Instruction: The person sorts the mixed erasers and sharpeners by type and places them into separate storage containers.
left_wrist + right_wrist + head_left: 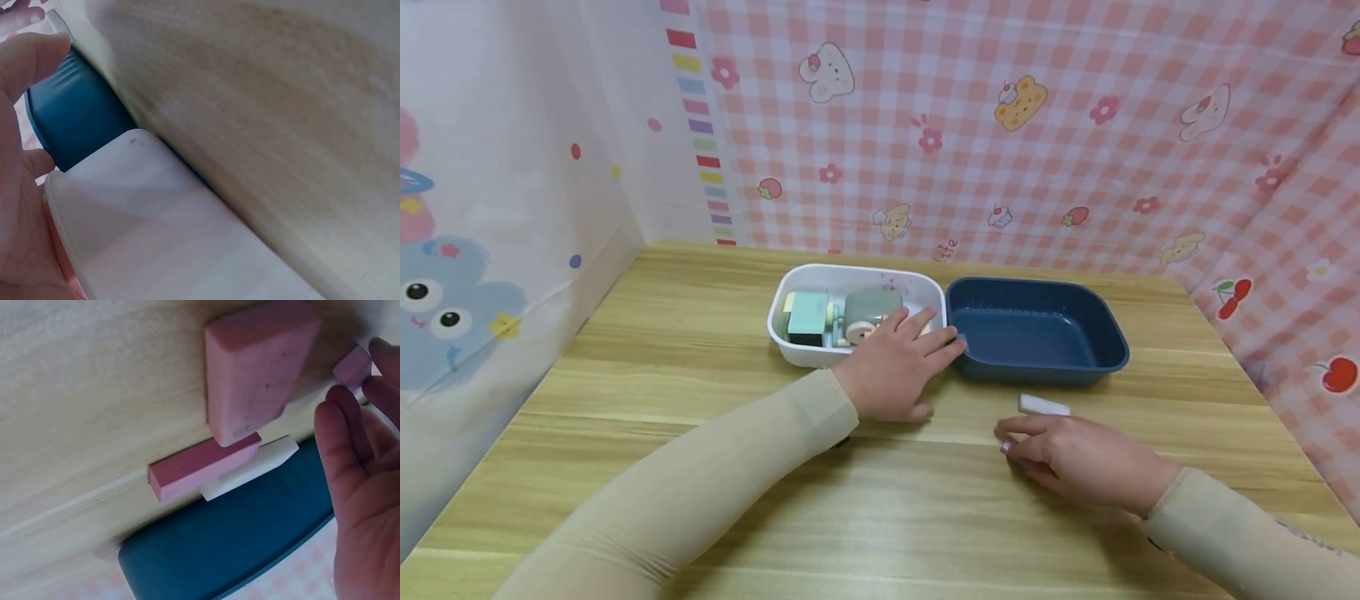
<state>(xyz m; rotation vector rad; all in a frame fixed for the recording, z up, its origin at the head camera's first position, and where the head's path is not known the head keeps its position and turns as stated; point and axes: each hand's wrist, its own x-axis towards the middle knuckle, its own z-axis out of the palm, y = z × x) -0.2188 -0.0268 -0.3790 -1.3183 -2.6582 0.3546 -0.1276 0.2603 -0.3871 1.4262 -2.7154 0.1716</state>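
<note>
From where I stand, at the left a white bin [805, 357] sits on the wooden table [700, 442], and the left hand [887, 367] lies across its near right corner, fingers spread apart and gripping nothing that I can make out, a fingertip at the edge of the blue bin [1037, 376] beside it. Further right, in front of the blue bin, the right hand [1093, 462] has its fingertips closed around a small pink block [352, 367], pinched rather than merely touched, I think. The step in hand looks like taking up that block while the left hand steadies the bins; the next move, I'd judge, calls for a secure pinch and a lift clear of the neighbouring pieces.

Counting from the left: two bins, side by side. In the white one I pick out one mint box [808, 315], one grey-green rounded piece [874, 305] and one pale disc [859, 332]; the hand may hide more. Near the right hand, four blocks: the small pink one, one large pink block [259, 372], one long pink block [203, 465] and one white block [253, 467] by the blue bin's near side
</note>
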